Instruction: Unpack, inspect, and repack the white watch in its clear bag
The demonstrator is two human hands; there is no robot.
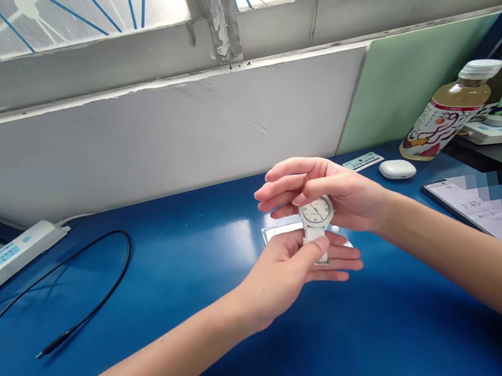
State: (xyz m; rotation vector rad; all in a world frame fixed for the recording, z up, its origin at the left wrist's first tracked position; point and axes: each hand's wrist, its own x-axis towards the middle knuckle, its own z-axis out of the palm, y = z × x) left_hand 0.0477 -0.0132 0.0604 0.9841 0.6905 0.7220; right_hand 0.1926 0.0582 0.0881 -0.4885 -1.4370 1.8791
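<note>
A white wristwatch (316,211) with a pale round dial is held over the blue desk. My left hand (286,264) grips its lower strap, thumb pressed on top and fingers stretched underneath. Just above the dial is my right hand (331,188), its fingers extended to the left and loosely apart. Its thumb lies across the top edge of the watch, hiding the upper strap. Behind the hands, a flat white-and-clear item (280,230) lies on the desk, mostly covered.
At left are a white power strip (16,254) and a black cable (125,244). To the right sit a white earbud case (397,169), a small printed card (363,162), a drink bottle (445,115) and a phone-like screen (475,205). A wall and window border the blue desk (183,242).
</note>
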